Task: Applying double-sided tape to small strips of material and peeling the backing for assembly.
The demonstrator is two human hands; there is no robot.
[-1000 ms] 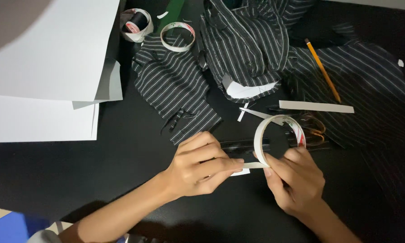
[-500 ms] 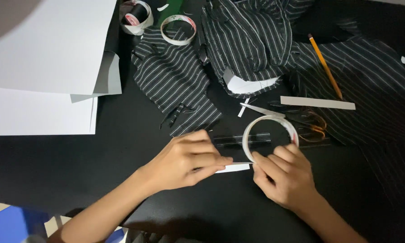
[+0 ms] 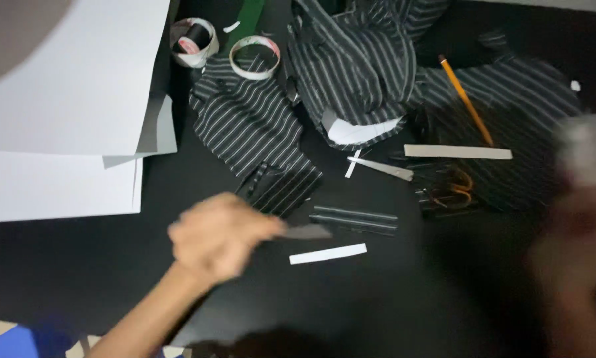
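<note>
My left hand point(image 3: 220, 240) is blurred over the black table, its fingers pinched on a short greyish strip point(image 3: 306, 232). Just right of it lie a folded striped fabric strip point(image 3: 354, 219) and a white strip point(image 3: 328, 253). My right hand point(image 3: 573, 255) is a heavy blur at the right edge. It holds a white tape roll point(image 3: 586, 151) raised above the table. Both hands are far apart.
Large white paper sheets point(image 3: 59, 113) cover the left. Striped black fabric point(image 3: 351, 66) is heaped at the top centre. Two tape rolls point(image 3: 193, 41) point(image 3: 254, 56), a pencil point(image 3: 466, 99), scissors point(image 3: 444, 189) and a long white strip point(image 3: 457, 152) lie around.
The hands have come apart: my right hand swung right and up with the tape roll, my left hand shifted left. A white strip now lies alone on the table.
</note>
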